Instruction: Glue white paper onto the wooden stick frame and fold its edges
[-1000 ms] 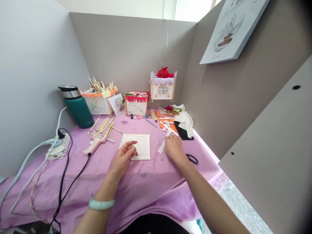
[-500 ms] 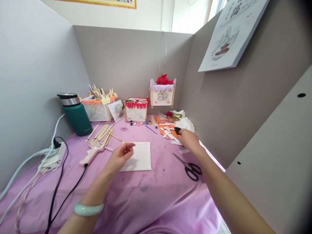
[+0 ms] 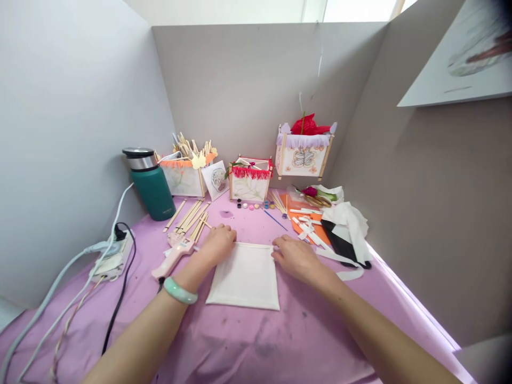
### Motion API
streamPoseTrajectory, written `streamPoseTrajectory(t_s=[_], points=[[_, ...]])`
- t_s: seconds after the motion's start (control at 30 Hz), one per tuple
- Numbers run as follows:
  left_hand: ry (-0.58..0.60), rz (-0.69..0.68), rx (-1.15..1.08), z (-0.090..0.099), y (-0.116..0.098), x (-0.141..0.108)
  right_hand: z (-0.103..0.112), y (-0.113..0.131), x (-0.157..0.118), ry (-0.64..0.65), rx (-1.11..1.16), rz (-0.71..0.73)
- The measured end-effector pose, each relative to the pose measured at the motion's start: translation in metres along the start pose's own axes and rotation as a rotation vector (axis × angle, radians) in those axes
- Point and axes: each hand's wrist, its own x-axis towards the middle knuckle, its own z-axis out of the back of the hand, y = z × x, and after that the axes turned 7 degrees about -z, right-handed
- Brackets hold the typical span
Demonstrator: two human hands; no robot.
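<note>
A flat white fabric-covered panel (image 3: 244, 280) lies on the purple cloth in front of me. My left hand (image 3: 219, 245) has its curled fingers at the panel's far left corner. At the far right corner, the fingertips and thumb of my right hand (image 3: 296, 257) touch the edge. Both hands hold the panel from its sides, its near part uncovered. A pink glue gun (image 3: 174, 257) rests left of my left hand, beside wooden sticks (image 3: 192, 216). Right of my right hand are white strips (image 3: 308, 226) on orange sheets and a black piece (image 3: 340, 242) partly under white cloth (image 3: 350, 221).
A green bottle (image 3: 154, 189) and a power strip (image 3: 114, 258) with cables stand left. Behind are a stick-filled box (image 3: 182, 178), a red-fringed box (image 3: 251, 186), paint pots (image 3: 251, 206) and a brush (image 3: 275, 219). A lilac-trimmed box (image 3: 302, 157) hangs against the partition. Side partitions bound the table.
My right hand has left the black piece and come to the panel's right corner. My left hand has lowered onto its left corner. The black-handled scissors no longer show. The view has shifted.
</note>
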Motion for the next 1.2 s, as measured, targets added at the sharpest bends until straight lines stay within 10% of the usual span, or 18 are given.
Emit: streamPoseTrajectory(t_s=[0.2, 0.37, 0.6, 0.93, 1.2], points=[[-0.097, -0.034, 0.063, 0.036, -0.008, 0.017, 0.015, -0.012, 0.032, 0.015, 0.315, -0.017], [-0.508, -0.226, -0.092, 0.072, -0.024, 0.019, 0.051, -0.021, 0.03, -0.454, 0.389, 0.078], [-0.077, -0.219, -0.3, 0.059, -0.013, -0.038, 0.037, -0.042, -0.031, -0.017, 0.369, 0.26], [0.137, -0.002, 0.158, 0.026, 0.013, -0.021, -0.001, -0.05, -0.032, 0.0, 0.181, 0.058], [0.329, 0.033, 0.367, 0.036, 0.02, 0.003, -0.009, -0.059, -0.038, 0.019, 0.237, -0.024]])
